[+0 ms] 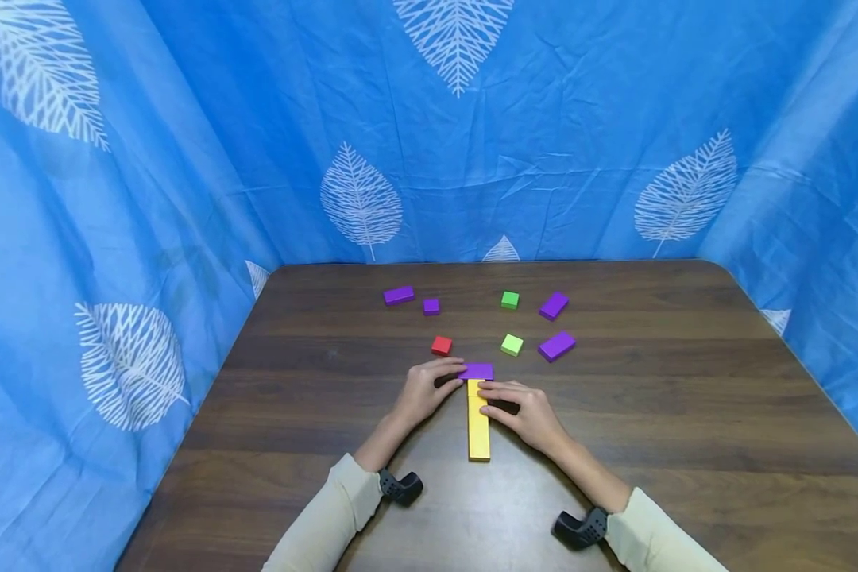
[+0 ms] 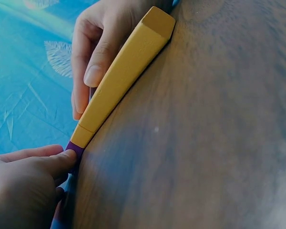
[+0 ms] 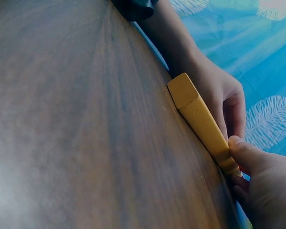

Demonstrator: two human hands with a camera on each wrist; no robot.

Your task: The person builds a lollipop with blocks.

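A purple block (image 1: 478, 371) lies crosswise at the far end of a yellow strip, like the bar of a T. The strip has a seam near the purple block, with a long yellow block (image 1: 479, 433) on the near side. My left hand (image 1: 423, 389) pinches the left end of the purple block between thumb and fingers. On the strip's right side, my right hand (image 1: 532, 413) holds the yellow piece near the seam by thumb and fingertips. The right thumb (image 3: 238, 145) rests against the yellow side, while its other fingertips are partly hidden in the right wrist view.
Beyond the hands lie a red block (image 1: 441, 345), a light green block (image 1: 512, 344) and a green block (image 1: 510, 299). Several purple blocks (image 1: 557, 346) are spread at the back of the wooden table (image 1: 686, 397). A blue leaf-print curtain (image 1: 543, 199) surrounds the table's back and sides.
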